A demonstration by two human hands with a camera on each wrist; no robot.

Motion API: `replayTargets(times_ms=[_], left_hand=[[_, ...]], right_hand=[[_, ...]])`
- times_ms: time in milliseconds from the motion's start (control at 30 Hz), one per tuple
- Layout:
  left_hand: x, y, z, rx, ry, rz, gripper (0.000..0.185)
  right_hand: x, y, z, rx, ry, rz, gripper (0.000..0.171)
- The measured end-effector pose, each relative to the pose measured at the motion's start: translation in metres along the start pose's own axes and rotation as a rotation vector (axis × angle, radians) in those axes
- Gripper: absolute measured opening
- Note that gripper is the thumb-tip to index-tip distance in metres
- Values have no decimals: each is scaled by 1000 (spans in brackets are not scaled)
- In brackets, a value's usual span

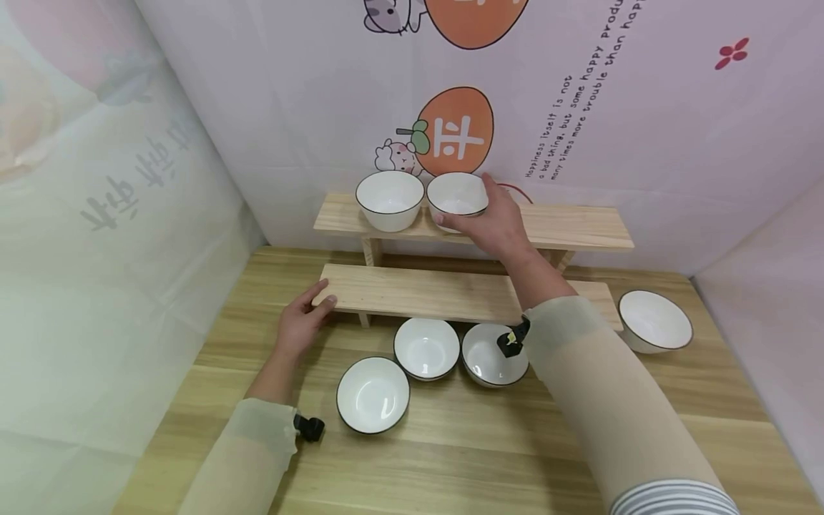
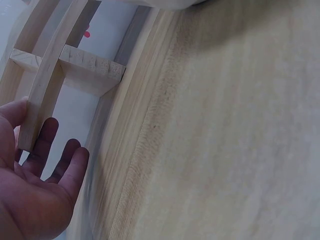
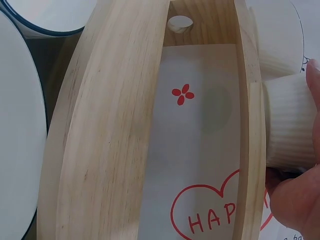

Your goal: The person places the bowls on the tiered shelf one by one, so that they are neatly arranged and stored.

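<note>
A two-tier wooden shelf stands against the back wall. Two white dark-rimmed bowls sit on its upper board (image 1: pixel 579 227). My right hand (image 1: pixel 473 207) grips the right one (image 1: pixel 455 192), fingers curled round its side; the right wrist view shows that bowl's ribbed wall (image 3: pixel 287 125) against my palm (image 3: pixel 295 200). The other bowl (image 1: pixel 389 200) stands just left of it. My left hand (image 1: pixel 322 299) rests at the left end of the lower board (image 1: pixel 438 292), thumb on top. In the left wrist view its fingers (image 2: pixel 47 142) lie straight beside that board's end (image 2: pixel 42 95).
Three more white bowls (image 1: pixel 373 395) (image 1: pixel 426 348) (image 1: pixel 491 357) stand on the wooden table (image 1: pixel 463 458) in front of the shelf. Another bowl (image 1: pixel 654 322) is at the right end. Printed backdrop walls enclose the table on three sides.
</note>
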State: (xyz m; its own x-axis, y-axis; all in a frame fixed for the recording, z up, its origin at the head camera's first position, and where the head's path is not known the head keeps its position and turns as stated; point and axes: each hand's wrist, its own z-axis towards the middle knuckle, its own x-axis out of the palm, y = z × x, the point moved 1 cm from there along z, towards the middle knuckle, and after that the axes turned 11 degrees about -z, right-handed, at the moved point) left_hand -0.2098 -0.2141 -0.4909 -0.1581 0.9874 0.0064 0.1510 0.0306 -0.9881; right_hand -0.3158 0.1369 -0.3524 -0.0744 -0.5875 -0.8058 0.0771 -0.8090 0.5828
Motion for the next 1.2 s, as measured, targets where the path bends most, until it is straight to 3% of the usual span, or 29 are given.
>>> replayTargets(times_ms=[267,667,1200], left_hand=[[-5,21,13,29,-3,-7,58],[-4,22,13,54,-23,14,59],[-4,23,11,27,-34,9,58]], right_hand=[[-2,-2,0,-12,-7,-12,131],[-6,-12,-6,-47,-12,44,133],[-20,-30,-27,-38,-15,171,130]])
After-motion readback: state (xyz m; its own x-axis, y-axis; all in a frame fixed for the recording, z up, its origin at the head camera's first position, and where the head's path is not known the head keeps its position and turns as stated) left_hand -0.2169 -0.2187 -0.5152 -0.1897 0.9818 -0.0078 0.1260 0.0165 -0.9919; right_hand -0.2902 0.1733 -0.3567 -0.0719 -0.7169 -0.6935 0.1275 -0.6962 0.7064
